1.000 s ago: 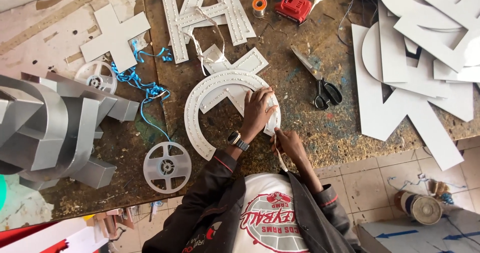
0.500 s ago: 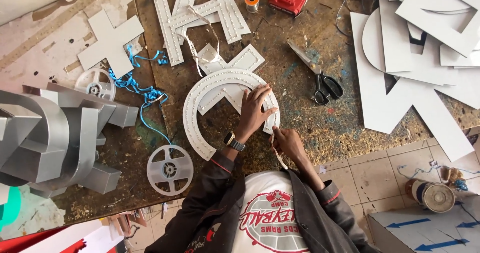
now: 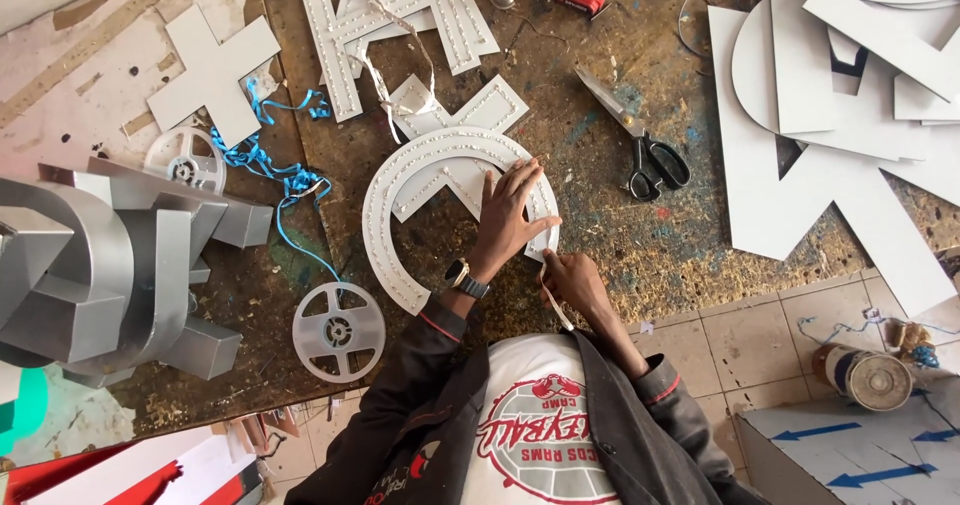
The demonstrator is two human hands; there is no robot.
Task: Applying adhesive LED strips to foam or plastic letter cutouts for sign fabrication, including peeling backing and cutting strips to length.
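Probably a sign workshop: cut-out letters, scissors, scarred workbench.

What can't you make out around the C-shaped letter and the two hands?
- Head view: C letter, lower right end hidden under left hand.
- Right hand: strip in its fingers too thin to identify; grip hidden.
- X letter: lower arms covered by the C.

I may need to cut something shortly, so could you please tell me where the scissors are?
In the head view, the black-handled scissors lie on the worn tabletop, right of the white curved letter and left of the white cut-out sheets.
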